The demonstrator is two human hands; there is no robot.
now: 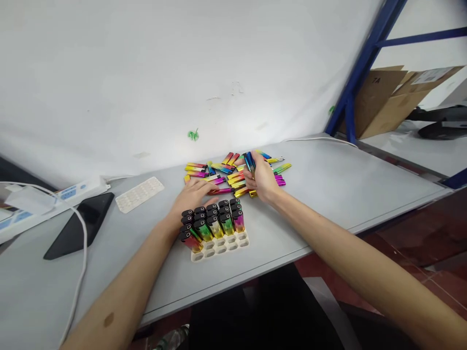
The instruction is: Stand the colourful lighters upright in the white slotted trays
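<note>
My right hand (263, 176) is closed around a blue lighter (250, 160), maybe more than one, above the right part of a loose heap of shiny multicoloured lighters (237, 178). At the heap's near left side, my left hand (195, 193) pinches the end of a magenta lighter (223, 191) between thumb and fingers. Closer to me, a cream tray with holes (221, 250) holds several upright lighters (215, 225) with black tops. Its front holes show no lighters, apart from one at the left. Fingers partly hide what each hand grips.
To the left lie a second cream tray (139, 194), a black phone (80, 226), a white power strip (54, 206) and a white cable (84, 243). A white wall (182, 73) backs the grey table (321, 180). Cardboard boxes (390, 104) stand behind a blue frame (359, 68) at right.
</note>
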